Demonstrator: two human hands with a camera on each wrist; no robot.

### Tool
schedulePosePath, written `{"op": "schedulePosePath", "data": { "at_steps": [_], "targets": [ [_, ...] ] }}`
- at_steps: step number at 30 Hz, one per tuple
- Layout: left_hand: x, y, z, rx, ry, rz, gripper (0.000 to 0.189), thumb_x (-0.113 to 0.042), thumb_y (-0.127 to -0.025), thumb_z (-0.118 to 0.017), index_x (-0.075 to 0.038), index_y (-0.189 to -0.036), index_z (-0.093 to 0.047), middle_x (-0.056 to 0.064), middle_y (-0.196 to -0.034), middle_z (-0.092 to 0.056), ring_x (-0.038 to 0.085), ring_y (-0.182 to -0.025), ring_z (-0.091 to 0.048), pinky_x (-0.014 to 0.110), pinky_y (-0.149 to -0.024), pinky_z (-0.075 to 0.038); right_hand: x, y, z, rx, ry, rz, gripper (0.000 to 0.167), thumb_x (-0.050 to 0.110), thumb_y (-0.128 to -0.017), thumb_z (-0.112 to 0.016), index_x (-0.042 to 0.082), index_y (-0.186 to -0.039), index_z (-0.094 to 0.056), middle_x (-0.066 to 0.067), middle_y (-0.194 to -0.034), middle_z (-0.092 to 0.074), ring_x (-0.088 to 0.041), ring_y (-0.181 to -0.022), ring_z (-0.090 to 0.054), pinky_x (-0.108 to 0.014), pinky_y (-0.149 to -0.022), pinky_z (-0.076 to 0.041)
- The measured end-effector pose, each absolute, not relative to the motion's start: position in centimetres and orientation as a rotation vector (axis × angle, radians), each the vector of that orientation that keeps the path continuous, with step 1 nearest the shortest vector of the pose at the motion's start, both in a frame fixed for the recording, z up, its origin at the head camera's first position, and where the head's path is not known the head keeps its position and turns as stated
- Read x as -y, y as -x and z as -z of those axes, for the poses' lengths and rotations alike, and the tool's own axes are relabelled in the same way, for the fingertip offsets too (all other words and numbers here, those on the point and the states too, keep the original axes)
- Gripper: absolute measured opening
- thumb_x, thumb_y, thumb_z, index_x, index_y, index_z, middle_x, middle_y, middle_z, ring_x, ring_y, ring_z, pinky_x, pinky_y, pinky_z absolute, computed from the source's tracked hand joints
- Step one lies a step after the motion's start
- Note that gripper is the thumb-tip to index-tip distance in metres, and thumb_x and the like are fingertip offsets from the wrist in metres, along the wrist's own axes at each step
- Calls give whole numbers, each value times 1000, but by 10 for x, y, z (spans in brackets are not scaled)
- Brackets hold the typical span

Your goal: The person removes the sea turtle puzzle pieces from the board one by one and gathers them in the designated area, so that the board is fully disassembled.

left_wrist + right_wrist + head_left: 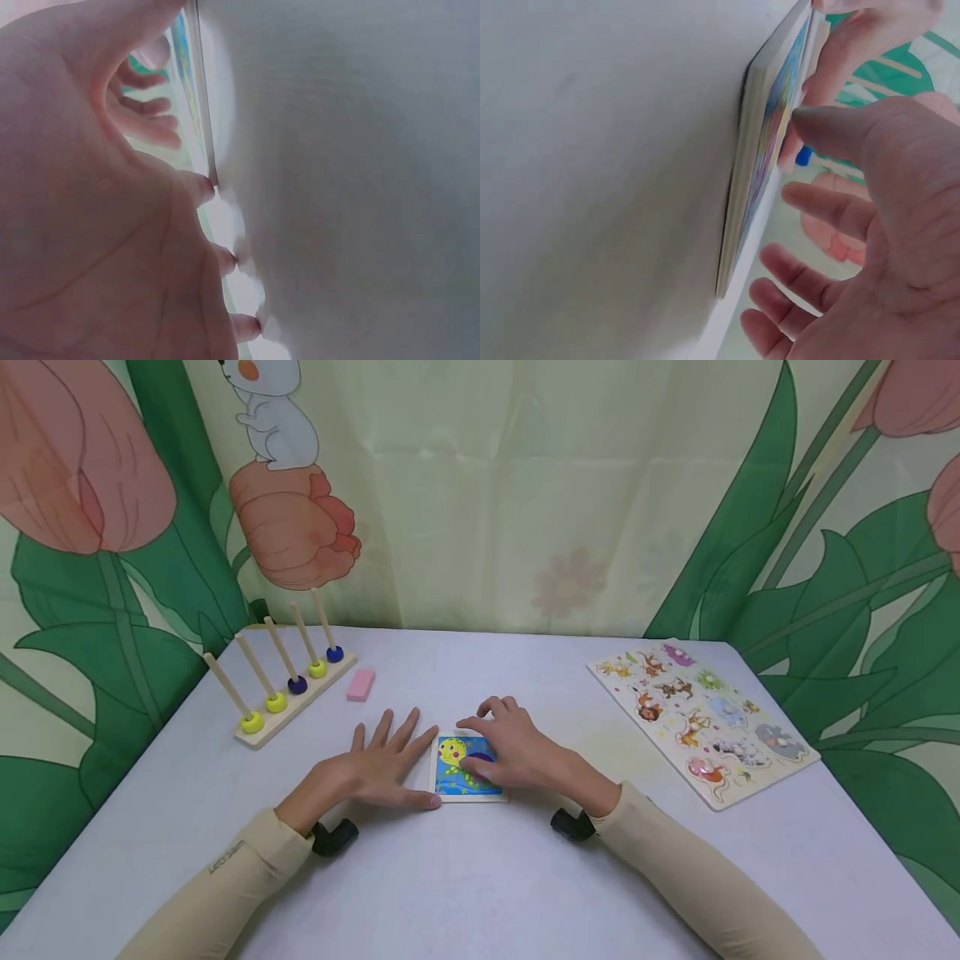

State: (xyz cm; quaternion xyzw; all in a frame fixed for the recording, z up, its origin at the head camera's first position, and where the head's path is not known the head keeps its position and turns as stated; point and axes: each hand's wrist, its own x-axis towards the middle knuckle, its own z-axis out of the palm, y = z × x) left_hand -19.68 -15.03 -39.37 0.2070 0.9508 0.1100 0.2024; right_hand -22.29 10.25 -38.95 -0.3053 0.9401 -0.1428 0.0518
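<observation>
A small square wooden picture puzzle [452, 787] lies flat on the table, showing a yellow creature with a purple part on blue. My left hand [375, 772] rests on the table with fingers spread, its thumb and index finger at the puzzle's left edge. My right hand [519, 750] is over the puzzle's right side and covers part of the picture. In the right wrist view, the right thumb [832, 135] touches the picture surface, while the other fingers stay raised and loosely bent, apart from the thumb. The puzzle's thin wooden side [735, 202] faces that camera.
A wooden peg stand [281, 718] with yellow and dark blue beads stands at the left back. Near it lies a pink block [361, 685]. To the right is a large wooden animal puzzle board [660, 752]. A flower-printed curtain [480, 510] hangs behind the white table [480, 893].
</observation>
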Motion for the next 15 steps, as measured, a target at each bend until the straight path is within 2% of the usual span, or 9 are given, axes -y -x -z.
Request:
{"op": "schedulePosePath", "data": {
  "at_steps": [5, 15],
  "targets": [
    [146, 199, 389, -2640, -549, -274, 114, -84, -85, -60, -27, -172, -15, 15, -181, 6, 56, -163, 10, 84, -121, 5, -94, 225, 389, -2847, 971, 416, 50, 43, -98, -73, 27, -145, -65, -13, -135, -58, -29, -124, -47, -48, -104, -44],
    [144, 201, 391, -2649, -536, -273, 110, -80, -88, -60, -26, -172, -14, 15, -181, 6, 56, -163, 9, 84, -121, 2, -88, 226, 390, -2792, 1061, 399, 43, 40, -102, -69, 28, -143, -66, -12, -125, -60, -26, -112, -50, -45, -96, -44]
  ]
}}
